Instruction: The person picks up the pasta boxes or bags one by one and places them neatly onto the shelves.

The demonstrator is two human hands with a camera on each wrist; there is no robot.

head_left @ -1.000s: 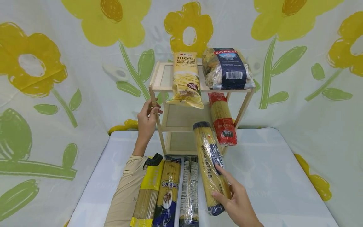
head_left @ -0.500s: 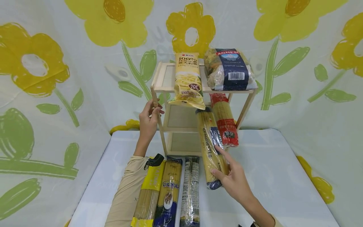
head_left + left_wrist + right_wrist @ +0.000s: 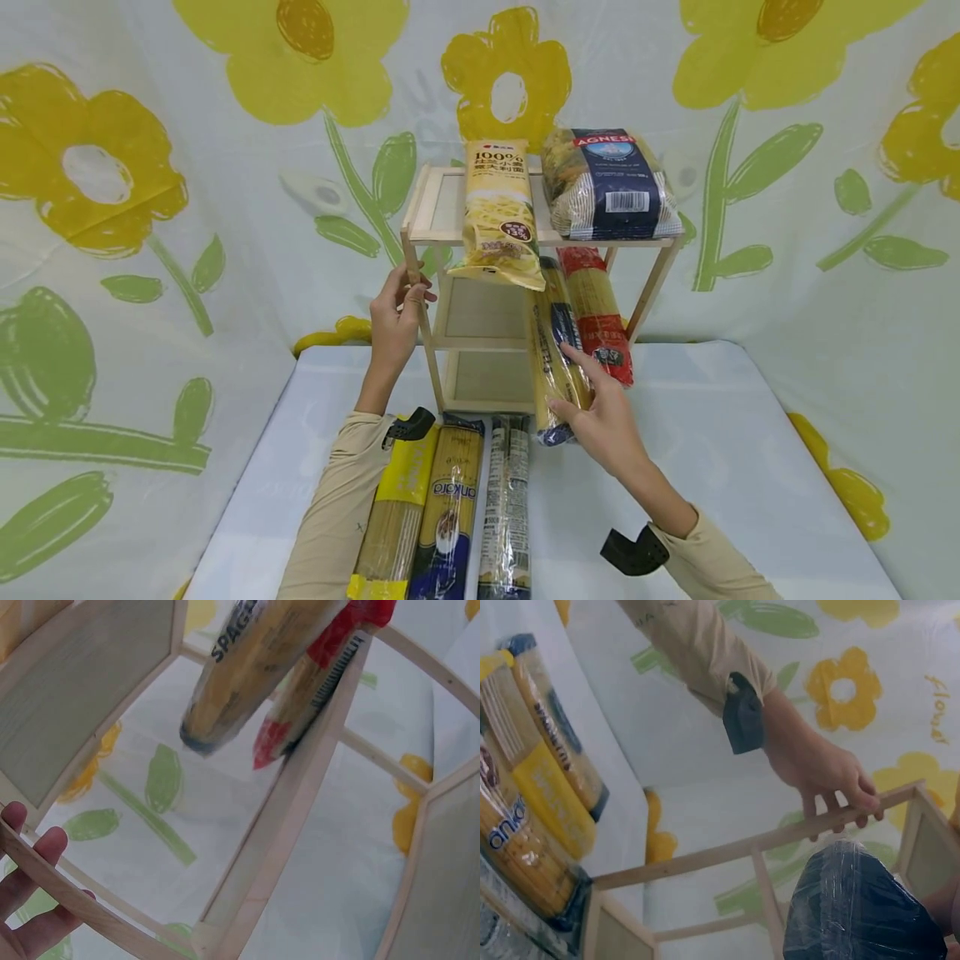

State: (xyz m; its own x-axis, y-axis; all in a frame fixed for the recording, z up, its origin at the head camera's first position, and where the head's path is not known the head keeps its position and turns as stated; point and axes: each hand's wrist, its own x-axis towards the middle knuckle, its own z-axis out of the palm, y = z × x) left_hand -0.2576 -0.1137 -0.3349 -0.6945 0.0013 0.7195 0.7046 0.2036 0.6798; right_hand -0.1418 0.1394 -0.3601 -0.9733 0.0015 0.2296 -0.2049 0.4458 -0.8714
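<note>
My right hand [image 3: 606, 417] holds the lower part of a spaghetti pack [image 3: 551, 358] with dark blue ends, thumb on one side and fingers on the other. The pack tilts into the middle level of a wooden rack [image 3: 480, 343], and its far end lies beneath the top shelf. Beside it on that level is a red spaghetti pack [image 3: 597, 321]. My left hand [image 3: 393, 321] grips the rack's front left post, fingers around the wood [image 3: 82, 900]. In the right wrist view the held pack's dark blue end [image 3: 855, 907] fills the lower part.
On the top shelf lie a yellow noodle pack [image 3: 497, 208], jutting past the front edge, and a bulky Agnesi pasta bag [image 3: 611, 183]. Several long pasta packs, including an Ankara pack [image 3: 450, 508], a yellow-ended pack [image 3: 390, 517] and a clear one [image 3: 504, 508], lie on the table before the rack.
My right hand has pushed the spaghetti pack forward and up into the rack's middle level, beside the red pack. The left hand has kept its hold on the post.
</note>
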